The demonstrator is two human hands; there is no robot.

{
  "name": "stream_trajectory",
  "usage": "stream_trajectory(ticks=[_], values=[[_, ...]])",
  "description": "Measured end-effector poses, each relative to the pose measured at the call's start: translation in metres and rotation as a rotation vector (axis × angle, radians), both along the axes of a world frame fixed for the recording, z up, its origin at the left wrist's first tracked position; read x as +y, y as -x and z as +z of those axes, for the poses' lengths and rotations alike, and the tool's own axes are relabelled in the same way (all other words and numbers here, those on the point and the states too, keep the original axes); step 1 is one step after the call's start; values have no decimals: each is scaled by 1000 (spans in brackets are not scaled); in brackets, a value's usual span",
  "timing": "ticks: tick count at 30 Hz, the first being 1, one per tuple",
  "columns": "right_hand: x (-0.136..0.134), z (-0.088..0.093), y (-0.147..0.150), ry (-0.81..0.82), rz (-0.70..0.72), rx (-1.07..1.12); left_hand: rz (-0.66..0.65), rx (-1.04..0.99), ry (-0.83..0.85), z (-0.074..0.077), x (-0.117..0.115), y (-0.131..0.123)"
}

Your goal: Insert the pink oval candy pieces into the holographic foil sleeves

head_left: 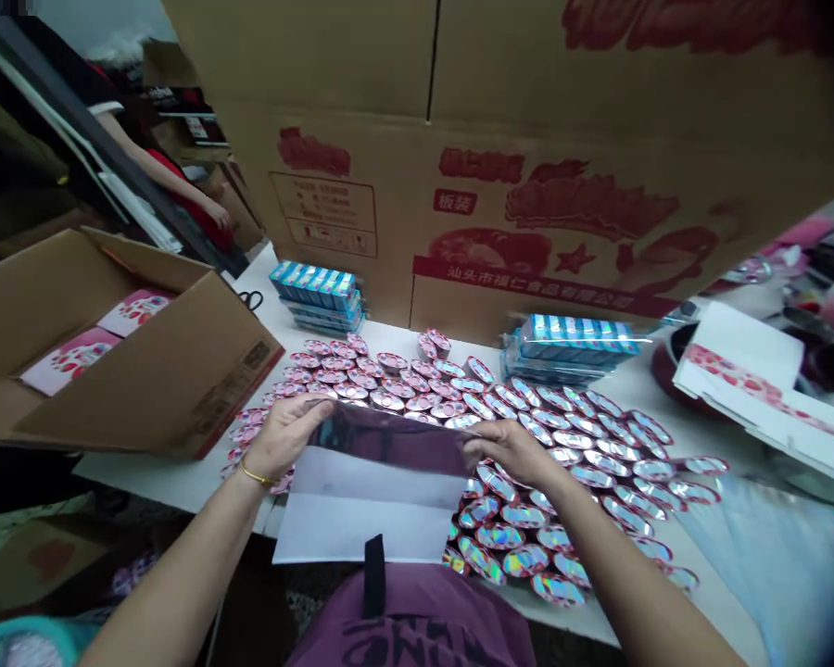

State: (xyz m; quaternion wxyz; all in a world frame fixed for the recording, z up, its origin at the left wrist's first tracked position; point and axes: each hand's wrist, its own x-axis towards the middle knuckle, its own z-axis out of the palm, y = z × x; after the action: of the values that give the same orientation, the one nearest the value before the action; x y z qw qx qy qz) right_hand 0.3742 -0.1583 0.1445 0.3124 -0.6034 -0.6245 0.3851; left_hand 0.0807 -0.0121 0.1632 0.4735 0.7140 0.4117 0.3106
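Scores of round foil-lidded tubs, too many to count, spread in a single layer across the white work table, probably for easy reach. Two cardboard cartons around the table: one huge upright carton with red print along the far edge, and one open carton at the left end, flaps spread, with two pink-and-white flat boxes visible inside. Off the table's right end, one white printed box tilted on its side; near the right corner, one loose pile of clear film sheets, its exact count hidden. Along the far edge of the table, two stacks of blue foil packs, set well apart. Beyond the left end, one co-worker's bare arm, reaching down, apart from everything on the table.

Over the near edge of the table, one flat film pouch, dark foil above and white below, stretched wide, seemingly to keep it flat and open to view. Both hands apart, each gripping one upper corner: left hand with a thin gold bracelet at the wrist, right hand opposite. Near the left hand's wrist, one pair of black-handled scissors at the table's far side.
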Motion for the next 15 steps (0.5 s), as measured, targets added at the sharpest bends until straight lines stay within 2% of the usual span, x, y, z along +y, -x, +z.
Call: stream_trajectory(ticks=[2, 5, 6, 8, 10, 11, 13, 15], values=[[5, -24, 0, -7, -90, 48, 41, 123, -52, -22, 14, -10], [17, -61, 12, 23, -129, 148, 116, 362, -332, -41, 19, -33], [21, -71, 17, 39, -120, 186, 87, 431, -441, -42, 15, -44], [27, -88, 23, 57, -93, 238, -105, 539, -585, -42, 1, -70], [29, -98, 25, 62, -63, 254, -401, 615, -585, -43, -15, -99], [29, -100, 24, 46, -67, 241, -495, 658, -535, -45, -21, -112], [26, -103, 21, -46, -152, 149, -560, 728, -410, -53, -25, -134], [20, -105, 18, -212, -293, -55, -539, 761, -304, -64, -22, -148]])
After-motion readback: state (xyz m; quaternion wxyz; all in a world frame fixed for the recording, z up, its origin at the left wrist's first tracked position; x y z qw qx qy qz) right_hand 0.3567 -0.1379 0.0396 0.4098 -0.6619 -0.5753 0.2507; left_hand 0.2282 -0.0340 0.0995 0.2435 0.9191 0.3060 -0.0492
